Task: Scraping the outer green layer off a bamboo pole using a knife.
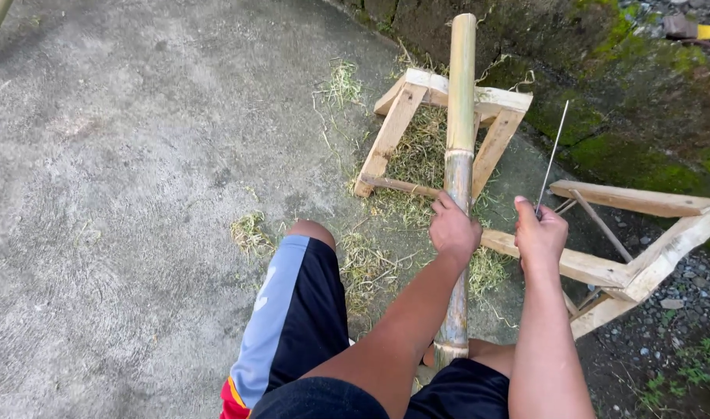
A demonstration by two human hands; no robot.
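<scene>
Bamboo pole (460, 116) lay lengthwise away from the person, its far part resting across the top bar of a rough wooden trestle (417, 101), its near end down between the knees. Left hand (453, 230) was clamped around the pole just below a node, fingers wrapped over the top. Right hand (539, 235) was closed in a fist on the handle of a long thin blade (553, 155), blade pointing up and away, held clear of the pole and to its right. The two hands sat near each other but apart.

A second trestle (642, 248) lay tipped on its side to the right, partly on gravel. Dry shavings and grass-like fibres (417, 155) were scattered under and around the first trestle and beside the left knee on the concrete floor (122, 155). Mossy wall (619, 93) ran behind.

Judgement: pole was steadied and the blade raised, so the work stood at the point between strokes, scraping or trimming the culm near the gripped node. The shavings agreed with that. A next stroke would call for the blade to be brought down to the pole ahead of the left hand, edge angled away from the fingers, with the left grip kept firm so the pole did not roll on the bar.
</scene>
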